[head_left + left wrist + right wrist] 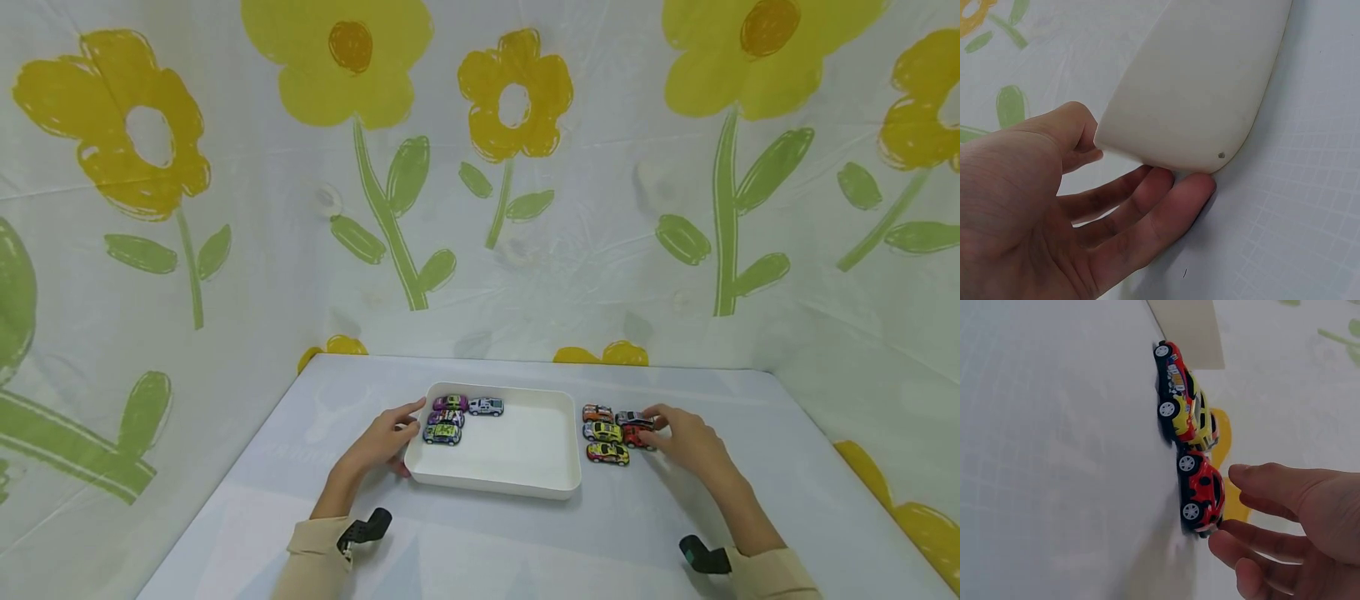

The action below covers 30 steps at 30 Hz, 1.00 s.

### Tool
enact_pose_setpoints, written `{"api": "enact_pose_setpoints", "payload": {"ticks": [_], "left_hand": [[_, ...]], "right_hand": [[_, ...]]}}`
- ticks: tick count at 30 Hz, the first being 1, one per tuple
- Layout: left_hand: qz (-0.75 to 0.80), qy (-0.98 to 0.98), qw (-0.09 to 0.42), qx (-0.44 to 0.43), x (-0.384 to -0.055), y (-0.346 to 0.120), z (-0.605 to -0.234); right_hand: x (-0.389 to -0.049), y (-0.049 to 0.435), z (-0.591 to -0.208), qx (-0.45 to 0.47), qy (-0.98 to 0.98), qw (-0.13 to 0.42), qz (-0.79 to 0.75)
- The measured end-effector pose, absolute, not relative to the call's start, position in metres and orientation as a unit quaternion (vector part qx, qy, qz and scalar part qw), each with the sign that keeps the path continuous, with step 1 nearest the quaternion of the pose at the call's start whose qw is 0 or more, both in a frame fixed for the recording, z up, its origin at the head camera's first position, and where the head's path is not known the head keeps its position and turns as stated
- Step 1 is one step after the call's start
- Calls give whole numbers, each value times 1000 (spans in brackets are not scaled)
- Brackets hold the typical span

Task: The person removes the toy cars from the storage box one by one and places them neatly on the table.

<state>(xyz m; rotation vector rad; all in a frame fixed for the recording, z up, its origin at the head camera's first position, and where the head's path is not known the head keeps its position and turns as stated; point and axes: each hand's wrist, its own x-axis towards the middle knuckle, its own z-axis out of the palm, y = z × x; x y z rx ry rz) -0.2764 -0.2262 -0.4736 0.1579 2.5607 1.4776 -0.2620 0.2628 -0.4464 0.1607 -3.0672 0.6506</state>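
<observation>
At the left end of a white tray (pixel 517 454), my left hand (pixel 386 437) grips the tray, thumb at the rim and fingertips against the outer wall (pixel 1191 81). Inside the tray's far left corner stand several toy cars, among them a green one (pixel 442 434) and a light blue one (pixel 486 406). My right hand (pixel 686 446) is over the toy cars right of the tray, thumb and fingers apart. Its fingertips are right at a red toy car (pixel 1205 490) with black spots and a grey toy car (pixel 633 418); the right wrist view hides the grey one.
Beside those two stand an orange toy car (pixel 597 412), a yellow toy car (pixel 602 432) and a yellow-and-red toy car (pixel 607 453). The white table (pixel 480 550) meets flower-printed cloth walls (pixel 600 275) at the back and sides.
</observation>
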Motion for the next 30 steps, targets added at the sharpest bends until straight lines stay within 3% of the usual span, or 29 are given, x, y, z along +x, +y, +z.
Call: {"api": "enact_pose_setpoints", "payload": {"ticks": [9, 30], "left_hand": [[499, 858, 96, 67, -276, -228, -471], [492, 863, 100, 58, -277, -227, -471]], "right_hand": [[-271, 250, -432, 66, -977, 25, 203], [-286, 196, -421, 82, -973, 21, 214]]}}
